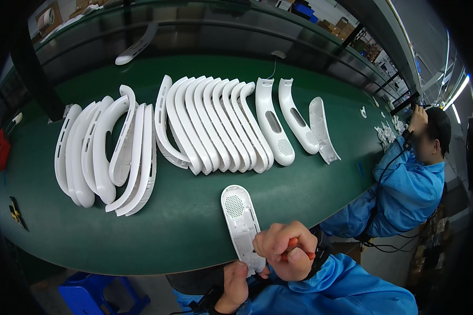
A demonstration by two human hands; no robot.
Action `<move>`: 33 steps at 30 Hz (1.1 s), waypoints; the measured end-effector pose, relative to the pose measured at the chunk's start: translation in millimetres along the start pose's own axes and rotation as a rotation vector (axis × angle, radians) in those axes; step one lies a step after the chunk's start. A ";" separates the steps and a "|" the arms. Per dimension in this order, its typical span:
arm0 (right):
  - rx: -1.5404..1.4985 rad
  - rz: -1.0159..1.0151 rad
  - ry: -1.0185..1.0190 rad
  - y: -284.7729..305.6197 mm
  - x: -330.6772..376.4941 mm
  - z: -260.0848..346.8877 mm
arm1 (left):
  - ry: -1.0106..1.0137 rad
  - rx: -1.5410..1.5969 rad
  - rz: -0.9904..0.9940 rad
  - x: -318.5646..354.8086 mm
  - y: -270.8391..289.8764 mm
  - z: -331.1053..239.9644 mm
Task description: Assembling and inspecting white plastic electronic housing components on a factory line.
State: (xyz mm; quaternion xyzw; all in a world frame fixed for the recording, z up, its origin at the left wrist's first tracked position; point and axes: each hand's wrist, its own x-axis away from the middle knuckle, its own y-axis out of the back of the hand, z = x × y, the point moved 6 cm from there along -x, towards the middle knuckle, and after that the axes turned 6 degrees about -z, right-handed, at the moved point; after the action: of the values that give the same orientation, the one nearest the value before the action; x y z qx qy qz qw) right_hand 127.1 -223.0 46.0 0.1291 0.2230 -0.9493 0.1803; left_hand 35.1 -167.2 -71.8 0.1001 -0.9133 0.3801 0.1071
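A long white plastic shell (pixel 242 223) with a patch of round holes at its far end lies at the front edge of the green table, hollow side up. My left hand (pixel 234 287) is closed on its near end, thumb along the side. Over its right edge, my right hand (pixel 289 249) is closed around a hand tool with orange handles (pixel 311 255). The fist and the shell hide the tool's working end. Beyond them stands a close row of curved white shells (pixel 210 126), with more perforated shells (pixel 274 123) at its right.
More white shells (pixel 108 152) are bunched at the left on the green table (pixel 189 236). Yellow-and-black pliers (pixel 17 212) and a red tool (pixel 2 149) lie far left. A co-worker in blue (pixel 410 178) sits at the right by white scraps (pixel 386 134). A blue stool (pixel 89 291) stands below.
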 end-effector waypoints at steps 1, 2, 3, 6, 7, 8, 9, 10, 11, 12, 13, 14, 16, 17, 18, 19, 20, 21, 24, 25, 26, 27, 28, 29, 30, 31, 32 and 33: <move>0.006 0.002 0.017 0.0 0.9 0.8 | 0.002 0.002 0.000 0.5 0.8 1.5; 0.008 0.001 0.015 -0.5 1.5 -0.2 | 0.000 0.005 0.006 0.8 1.0 2.0; 0.027 0.002 0.063 -1.2 2.2 1.9 | -0.001 0.008 0.013 0.7 0.3 2.0; 0.061 0.021 0.166 -2.9 4.1 3.5 | 0.011 -0.050 0.067 1.5 -1.0 -3.3; 0.072 0.041 0.224 -4.4 4.7 5.1 | 0.012 -0.049 0.066 1.2 -0.8 -3.5; 0.075 0.046 0.267 -6.3 3.8 6.0 | 0.010 -0.049 0.067 0.9 -1.1 -3.9; 0.072 0.046 0.265 -6.1 4.2 4.3 | 0.008 -0.051 0.064 1.2 -0.4 -5.3; 0.078 0.061 0.280 -6.2 5.3 3.3 | 0.007 -0.053 0.061 1.3 -1.1 -7.6; 0.083 0.076 0.297 -6.4 6.5 2.9 | -0.020 -0.091 0.021 0.9 -1.0 -12.5; 0.080 0.078 0.301 -6.1 8.9 2.1 | -0.049 -0.129 -0.017 0.6 -0.6 -16.8; 0.115 0.112 0.355 -8.2 13.5 4.1 | -0.056 -0.132 -0.015 0.1 -0.2 -15.9; 0.150 0.146 0.412 -10.0 16.3 6.7 | -0.061 -0.146 -0.028 -1.4 2.7 -12.0; 0.188 0.264 0.467 -10.5 21.0 9.1 | -0.072 -0.161 -0.027 0.8 5.2 -6.9; 0.227 0.380 0.514 -15.8 25.2 13.3 | -0.103 -0.203 -0.053 3.4 6.8 -8.0; 0.319 0.527 0.540 -23.5 28.4 16.2 | -0.139 -0.243 -0.076 3.5 8.8 -6.4; 0.336 0.523 0.587 -29.6 32.5 17.2 | -0.059 -0.102 0.001 1.7 11.9 3.4; 0.344 0.524 0.611 -31.6 35.2 17.4 | -0.187 -0.242 0.043 2.4 12.8 2.0; 0.344 0.521 0.629 -31.8 38.9 14.8 | -0.315 -0.385 0.076 3.6 10.2 -3.7; 0.382 0.493 0.618 -32.5 42.7 18.0 | -0.023 -0.098 0.052 0.7 6.3 -3.4; 0.410 0.483 0.583 -32.6 40.4 20.1 | -0.055 -0.136 0.079 -0.3 2.5 -9.5; 0.469 0.501 0.489 -30.9 36.0 22.0 | -0.087 -0.174 0.103 -0.7 -1.8 -14.5; 0.486 0.393 0.468 -28.1 26.9 37.0 | -0.099 -0.186 0.111 3.8 -4.8 -18.1; 0.448 0.241 0.402 -15.5 21.9 42.3 | -0.057 -0.209 0.093 9.6 -4.2 -17.9; 0.406 0.092 0.329 -0.3 19.1 46.8 | -0.014 -0.230 0.071 15.4 -3.7 -18.6; 0.440 -0.007 0.212 11.4 15.8 53.5 | -0.010 -0.257 0.071 19.2 -9.7 -29.6; 0.471 -0.106 0.092 22.1 13.0 58.8 | -0.027 -0.431 0.084 23.6 -14.2 -38.4; 0.458 -0.104 0.096 23.5 12.1 62.8 | -0.101 -0.535 0.072 30.3 -20.9 -51.0; 0.511 -0.059 -0.069 25.1 10.9 54.9 | -0.176 -0.636 0.055 36.5 -31.8 -65.9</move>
State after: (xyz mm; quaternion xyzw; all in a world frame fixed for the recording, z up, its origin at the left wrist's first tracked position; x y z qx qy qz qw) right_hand 118.2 -272.8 80.6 0.1312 -0.0267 -0.9835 0.1215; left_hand 16.4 -145.7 4.8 0.0695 -0.9943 0.0687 0.0436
